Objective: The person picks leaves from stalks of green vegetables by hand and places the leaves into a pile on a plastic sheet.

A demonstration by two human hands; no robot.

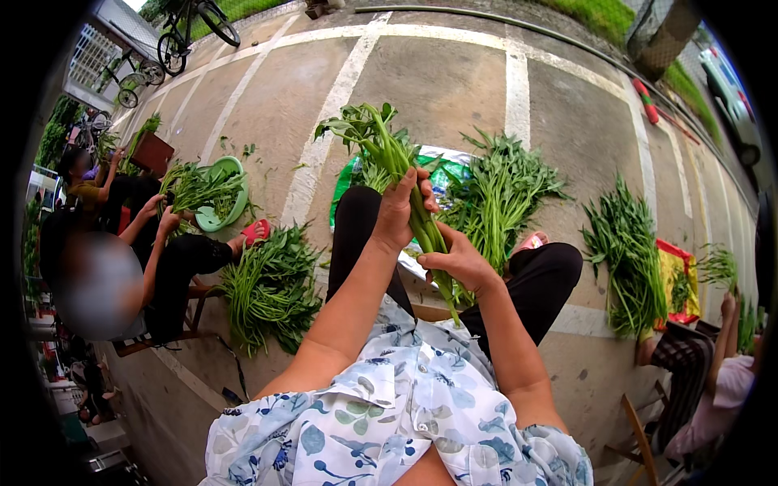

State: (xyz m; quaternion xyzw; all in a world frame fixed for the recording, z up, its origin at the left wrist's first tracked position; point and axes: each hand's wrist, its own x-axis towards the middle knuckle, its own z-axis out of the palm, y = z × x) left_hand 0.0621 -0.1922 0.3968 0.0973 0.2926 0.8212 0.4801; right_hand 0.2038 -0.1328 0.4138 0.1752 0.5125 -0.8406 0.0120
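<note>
A bunch of long-stemmed water spinach (387, 152) is held up in front of me, tilted with its leaves at the upper left and its cut ends low on the right. My left hand (395, 212) is wrapped round the middle of the stems. Lower down, my right hand (463, 261) closes round the stem ends, thumb across them. Just beyond my knees, a larger heap of water spinach (504, 188) lies on a green and white plastic sheet (344, 188). My own hands and legs hide part of that sheet.
To my left, a co-worker's hands (166, 217) hold greens by a pale green basin (241, 194); another pile (271, 283) lies near. To my right are a further pile (626, 259), a red and yellow sack (687, 283) and a seated person on a wooden chair (640, 437).
</note>
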